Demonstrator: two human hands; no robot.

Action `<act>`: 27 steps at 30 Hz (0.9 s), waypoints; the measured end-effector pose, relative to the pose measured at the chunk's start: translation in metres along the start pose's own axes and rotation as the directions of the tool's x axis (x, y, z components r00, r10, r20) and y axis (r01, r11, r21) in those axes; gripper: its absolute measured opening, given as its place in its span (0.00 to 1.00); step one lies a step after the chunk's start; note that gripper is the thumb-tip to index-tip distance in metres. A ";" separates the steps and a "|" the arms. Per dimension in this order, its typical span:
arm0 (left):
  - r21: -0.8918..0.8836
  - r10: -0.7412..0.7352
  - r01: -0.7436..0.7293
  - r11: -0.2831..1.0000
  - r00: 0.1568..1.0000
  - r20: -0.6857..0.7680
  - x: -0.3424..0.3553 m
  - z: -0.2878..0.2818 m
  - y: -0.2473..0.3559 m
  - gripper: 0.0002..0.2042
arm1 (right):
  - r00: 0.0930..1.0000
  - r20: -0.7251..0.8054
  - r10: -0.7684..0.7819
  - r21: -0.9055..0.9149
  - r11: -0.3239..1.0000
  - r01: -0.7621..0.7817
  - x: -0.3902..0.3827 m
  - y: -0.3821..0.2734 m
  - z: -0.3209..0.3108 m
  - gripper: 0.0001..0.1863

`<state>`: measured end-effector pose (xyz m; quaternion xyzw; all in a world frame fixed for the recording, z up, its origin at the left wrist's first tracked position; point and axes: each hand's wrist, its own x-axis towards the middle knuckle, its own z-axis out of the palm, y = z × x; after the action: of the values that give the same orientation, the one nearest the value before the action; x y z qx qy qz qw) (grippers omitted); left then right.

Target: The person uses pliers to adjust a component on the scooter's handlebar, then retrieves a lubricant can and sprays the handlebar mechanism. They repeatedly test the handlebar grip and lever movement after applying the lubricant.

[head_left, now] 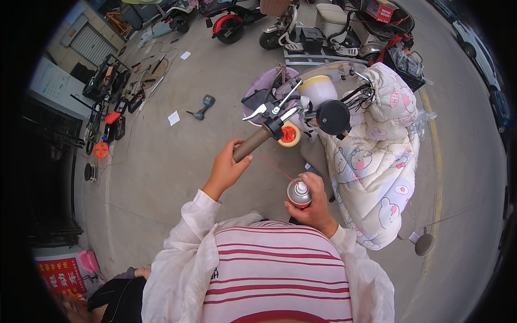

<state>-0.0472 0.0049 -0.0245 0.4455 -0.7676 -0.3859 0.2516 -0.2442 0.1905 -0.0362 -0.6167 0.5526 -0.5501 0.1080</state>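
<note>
Spray can, silver, with thin red straw.

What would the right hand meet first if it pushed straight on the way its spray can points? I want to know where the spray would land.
Probably the brown handlebar grip that the left hand holds; the spray can in the right hand has a thin red straw aimed up-left toward it, though depth is unclear.

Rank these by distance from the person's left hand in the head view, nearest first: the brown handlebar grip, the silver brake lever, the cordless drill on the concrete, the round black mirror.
1. Brown handlebar grip: held in the left hand.
2. Silver brake lever: just above the grip.
3. Round black mirror: to the right, beside the quilted cover.
4. Cordless drill: lying on the concrete, up and left; about as far as the mirror, too close to call.
</note>
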 end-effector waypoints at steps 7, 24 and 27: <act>-0.153 -0.316 0.335 0.930 0.939 0.136 -0.107 -0.014 -0.055 0.28 | 0.920 0.375 -0.113 0.253 0.967 0.015 0.020 0.000 0.054 0.44; -0.050 -0.209 0.203 0.978 0.936 -0.282 -0.216 -0.136 -0.158 0.30 | 0.630 0.769 -0.108 0.210 0.974 -0.089 0.035 -0.117 0.302 0.42; 0.006 -0.202 0.209 0.978 0.951 -0.234 -0.213 -0.160 -0.194 0.32 | 0.579 0.815 0.038 0.080 0.981 -0.177 0.048 -0.122 0.337 0.37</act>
<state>0.2659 0.0737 -0.1000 0.5688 -0.6883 -0.3433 0.2912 0.0833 0.0371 -0.0440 -0.7542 0.4356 -0.2420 0.4276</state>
